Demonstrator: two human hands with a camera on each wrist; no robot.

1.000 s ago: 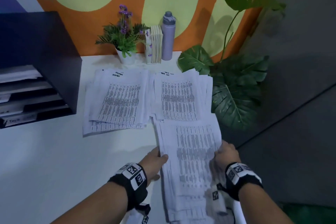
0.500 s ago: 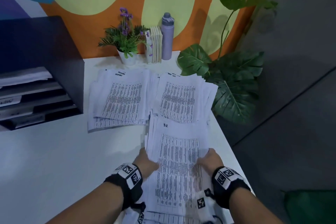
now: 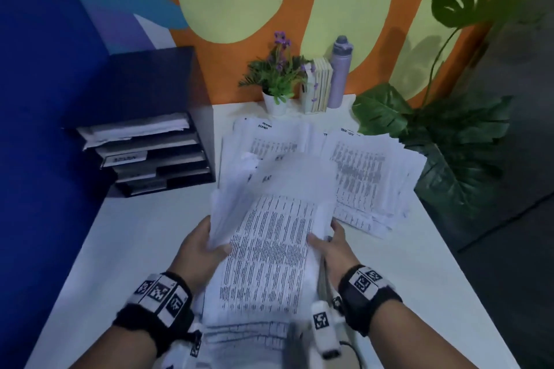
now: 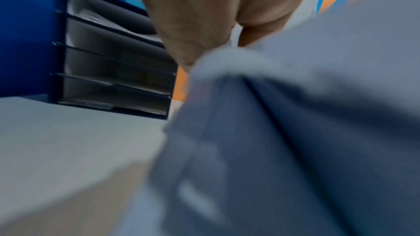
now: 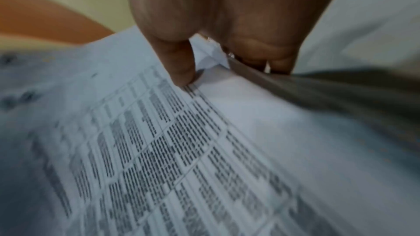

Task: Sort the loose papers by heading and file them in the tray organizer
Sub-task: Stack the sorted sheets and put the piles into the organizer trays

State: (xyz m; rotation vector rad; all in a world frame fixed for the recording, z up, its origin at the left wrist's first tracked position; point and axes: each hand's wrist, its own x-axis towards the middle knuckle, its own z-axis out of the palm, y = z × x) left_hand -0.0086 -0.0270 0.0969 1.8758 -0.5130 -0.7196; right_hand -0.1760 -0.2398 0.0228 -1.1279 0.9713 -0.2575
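Note:
I hold a thick stack of printed papers (image 3: 272, 237) lifted off the white table (image 3: 129, 249), tilted up toward me. My left hand (image 3: 204, 244) grips its left edge, thumb on top. My right hand (image 3: 328, 244) grips the right edge; in the right wrist view its thumb (image 5: 181, 67) presses on the top printed sheet (image 5: 172, 150). Two more piles lie flat behind: the left pile (image 3: 269, 138) and the right pile (image 3: 368, 177). The black tray organizer (image 3: 150, 153) stands at the left with papers in its top shelf; it also shows in the left wrist view as the organizer (image 4: 113, 71).
A small potted plant (image 3: 277, 81), a row of books (image 3: 319, 85) and a lilac bottle (image 3: 340, 72) stand at the table's back edge. A large leafy plant (image 3: 443, 141) crowds the right side. A blue wall (image 3: 39, 129) lies left of the organizer.
The stack lay flat on the table with my hands at its sides; now both hands have raised it and swung it left toward the organizer. The view has turned left.

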